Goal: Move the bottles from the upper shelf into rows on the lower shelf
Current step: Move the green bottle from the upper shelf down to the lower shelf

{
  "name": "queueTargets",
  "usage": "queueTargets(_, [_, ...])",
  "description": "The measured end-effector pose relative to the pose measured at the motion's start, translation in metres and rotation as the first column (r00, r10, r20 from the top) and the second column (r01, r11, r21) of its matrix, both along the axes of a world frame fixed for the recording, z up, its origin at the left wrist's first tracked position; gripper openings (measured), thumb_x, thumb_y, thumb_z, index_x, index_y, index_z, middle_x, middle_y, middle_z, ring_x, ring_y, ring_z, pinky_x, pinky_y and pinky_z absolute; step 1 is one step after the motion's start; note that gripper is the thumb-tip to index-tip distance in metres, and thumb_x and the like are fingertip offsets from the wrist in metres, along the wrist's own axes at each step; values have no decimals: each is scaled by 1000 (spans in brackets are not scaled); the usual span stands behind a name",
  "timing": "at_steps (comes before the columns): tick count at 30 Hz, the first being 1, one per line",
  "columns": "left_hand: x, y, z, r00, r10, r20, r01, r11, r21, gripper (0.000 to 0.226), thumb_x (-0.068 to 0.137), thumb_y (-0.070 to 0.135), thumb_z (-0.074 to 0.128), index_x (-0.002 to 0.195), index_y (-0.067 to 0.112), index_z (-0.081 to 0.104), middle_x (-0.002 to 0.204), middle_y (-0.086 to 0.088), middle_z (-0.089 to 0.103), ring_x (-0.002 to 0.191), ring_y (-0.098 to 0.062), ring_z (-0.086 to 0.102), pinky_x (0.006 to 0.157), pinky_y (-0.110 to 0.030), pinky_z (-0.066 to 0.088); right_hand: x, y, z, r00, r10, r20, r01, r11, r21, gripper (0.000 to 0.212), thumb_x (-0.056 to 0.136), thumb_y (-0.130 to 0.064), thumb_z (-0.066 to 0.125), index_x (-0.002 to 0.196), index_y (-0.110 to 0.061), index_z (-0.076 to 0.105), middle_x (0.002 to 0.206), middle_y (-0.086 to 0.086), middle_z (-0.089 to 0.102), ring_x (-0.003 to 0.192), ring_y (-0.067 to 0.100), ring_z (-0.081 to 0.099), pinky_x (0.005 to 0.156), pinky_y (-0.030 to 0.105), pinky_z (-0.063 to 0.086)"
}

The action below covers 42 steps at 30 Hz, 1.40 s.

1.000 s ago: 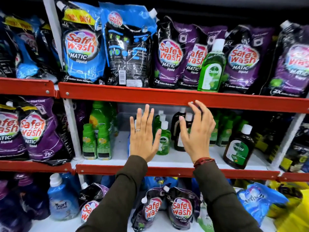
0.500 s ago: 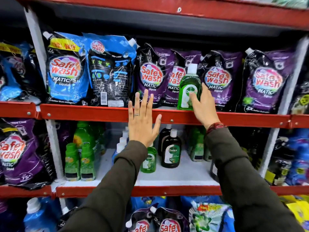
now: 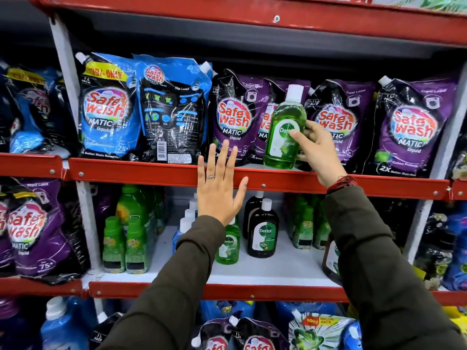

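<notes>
A green Dettol bottle (image 3: pixel 283 132) with a white cap stands on the upper shelf (image 3: pixel 151 174), in front of purple Safewash pouches. My right hand (image 3: pixel 314 150) grips it around the middle, thumb on the label. My left hand (image 3: pixel 218 190) is flat and open, fingers spread, in front of the upper shelf's red rail. On the lower shelf (image 3: pixel 265 271) stand a green Dettol bottle (image 3: pixel 228 248), partly hidden by my left sleeve, and two dark brown Dettol bottles (image 3: pixel 262 233) in a row behind one another.
Blue and purple Safewash pouches (image 3: pixel 108 109) fill the upper shelf. Small green bottles (image 3: pixel 125 243) stand at the lower shelf's left, more green ones (image 3: pixel 303 223) at its right, white-capped blue bottles (image 3: pixel 187 223) behind my left arm. Another brown bottle (image 3: pixel 331 258) is behind my right sleeve.
My view has tilted up. My right hand rose from the lower shelf to the upper shelf and closed around the green bottle. My left hand rose to the red rail.
</notes>
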State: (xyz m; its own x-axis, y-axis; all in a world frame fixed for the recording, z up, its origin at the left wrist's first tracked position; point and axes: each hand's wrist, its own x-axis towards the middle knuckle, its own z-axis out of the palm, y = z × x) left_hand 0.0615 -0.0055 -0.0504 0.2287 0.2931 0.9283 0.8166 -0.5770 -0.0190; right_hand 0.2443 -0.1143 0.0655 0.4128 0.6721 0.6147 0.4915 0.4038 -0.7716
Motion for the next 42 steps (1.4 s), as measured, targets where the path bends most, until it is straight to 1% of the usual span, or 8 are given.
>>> queueTargets(6, [-4, -4, -2, 1000, -12, -17, 12, 1000, -15, 73, 104, 50, 34, 162, 13, 10, 171, -10, 5, 158, -28, -1, 128, -51, -3, -14, -9, 4, 997, 74, -2, -73, 997, 30, 44, 99, -24, 59, 140, -10, 51, 125, 5, 69, 108, 13, 69, 68, 22, 61])
queueTargets(12, [-22, -12, -32, 997, -74, 23, 74, 997, 0, 73, 102, 40, 47, 162, 14, 14, 171, -7, 5, 158, -26, -3, 126, -46, -11, -35, -18, -25, 991, 130, -41, -128, 991, 45, 48, 95, -32, 64, 138, -15, 55, 128, 8, 68, 116, 20, 68, 86, 44, 63])
queueTargets(17, [-37, -14, -69, 1000, -27, 12, 28, 997, -72, 73, 102, 39, 44, 162, 12, 13, 171, -7, 3, 158, -25, -7, 125, -46, -16, -57, -23, -69, 981, 174, -86, -171, 984, 48, 40, 96, -27, 64, 134, -17, 58, 126, 4, 70, 118, 19, 66, 83, 29, 61])
queueTargets(20, [-45, -12, -100, 1000, -31, 3, 31, 989, -144, 73, 102, 38, 45, 162, 13, 12, 171, -8, 5, 158, -27, -2, 126, -48, -13, -64, -25, -104, 979, 184, -88, -183, 983, 22, 39, 92, -33, 66, 129, -23, 61, 128, -1, 69, 122, 20, 64, 97, 41, 56])
queueTargets(24, [-52, -14, -142, 999, -46, -15, 41, 972, -232, 69, 103, 40, 37, 162, 13, 13, 171, -8, 5, 158, -27, 1, 127, -46, -10, -74, -27, -151, 967, 217, -134, -221, 975, -15, 29, 97, -24, 64, 125, -28, 61, 123, -7, 69, 115, 12, 65, 83, 20, 53])
queueTargets(28, [-54, -20, -175, 996, -67, -60, 46, 951, -306, 70, 101, 38, 39, 162, 13, 14, 172, -6, 8, 158, -26, 1, 127, -45, -9, -82, -24, -191, 953, 226, -201, -239, 970, -44, 32, 97, -13, 62, 128, -18, 60, 120, 1, 70, 108, 15, 70, 83, 24, 57])
queueTargets(36, [-48, -14, -239, 979, -86, -187, -6, 895, -445, 70, 101, 40, 39, 161, 10, 18, 171, -9, 9, 158, -28, 3, 126, -52, 9, -79, 0, -249, 958, 154, -241, -194, 969, -155, 34, 97, -17, 62, 128, -29, 53, 124, -10, 60, 99, -21, 59, 84, 7, 48])
queueTargets(42, [-48, -8, -257, 978, -67, -197, -39, 872, -488, 67, 103, 45, 34, 159, 9, 26, 170, -11, 14, 157, -29, 10, 126, -50, 10, -71, 33, -280, 965, 114, -237, -168, 960, -224, 41, 97, -21, 63, 136, -16, 52, 136, 4, 59, 128, 14, 56, 107, 30, 46])
